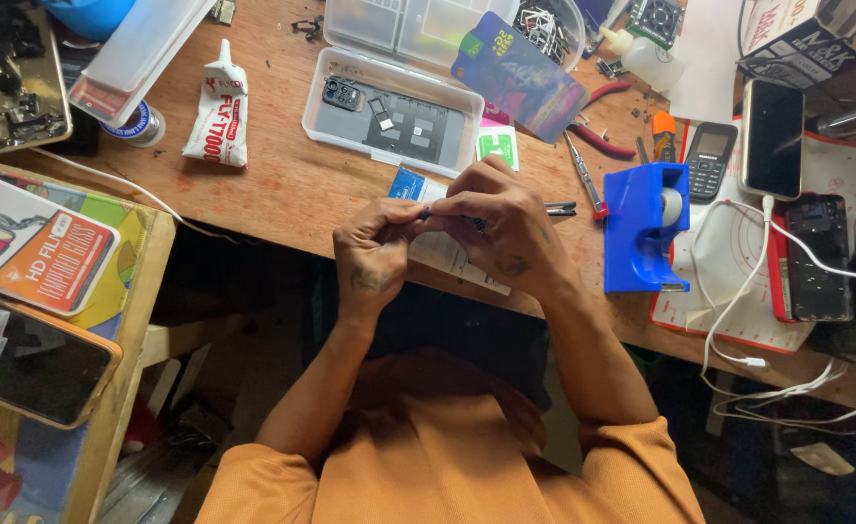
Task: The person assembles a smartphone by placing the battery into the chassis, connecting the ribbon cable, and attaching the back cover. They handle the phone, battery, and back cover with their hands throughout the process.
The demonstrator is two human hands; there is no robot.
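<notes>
Hands | left (374,250) and right (500,228) fingertips pinched together | over workbench edge (282,209)

A white squeeze tube (217,109) with red lettering is lying near the desk's (273,184) back left part. Beside it, a clear plastic case (389,107) is sitting open, a dark blue and purple card (520,78) leaning on its right end. A small green and white packet (497,144) is lying just below that card. An orange and white flat package (30,247) is resting on the side shelf at the left. A keypad phone (710,158) and a smartphone (773,138), screens apparently dark, are lying right of the blue tape dispenser (644,228).
</notes>
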